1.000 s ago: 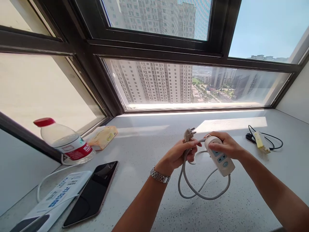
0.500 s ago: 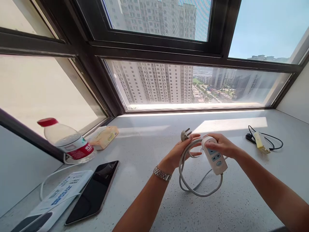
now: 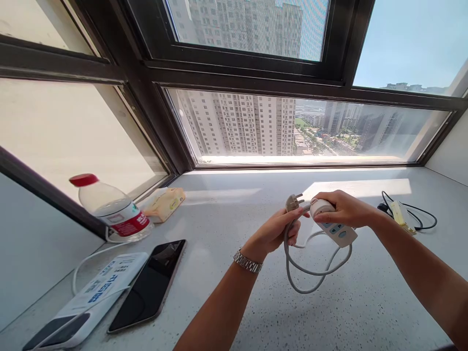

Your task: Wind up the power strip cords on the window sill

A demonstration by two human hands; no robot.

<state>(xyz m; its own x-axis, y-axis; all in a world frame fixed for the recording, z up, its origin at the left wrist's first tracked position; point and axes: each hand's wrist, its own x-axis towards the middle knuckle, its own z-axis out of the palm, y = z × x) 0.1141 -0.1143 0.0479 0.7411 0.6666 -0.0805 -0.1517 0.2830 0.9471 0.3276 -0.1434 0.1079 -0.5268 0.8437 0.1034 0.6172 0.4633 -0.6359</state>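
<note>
Speckled white sill point(image 3: 223, 224) under dark-framed windows point(image 3: 248, 79), daylight. Left hand point(image 3: 270, 231): fingers curled around grey cord point(image 3: 323, 274), three-pin plug point(image 3: 293, 203) poking up just above them. Right hand point(image 3: 345, 209): fingers wrapped over upper end of white power strip point(image 3: 341, 235), thumb across it; strip tilted, held above sill, cord looping below. Phone point(image 3: 151, 282), bottle point(image 3: 129, 225), packet point(image 3: 166, 205) off left; black cable point(image 3: 435, 223) beyond right forearm point(image 3: 409, 256).
</note>
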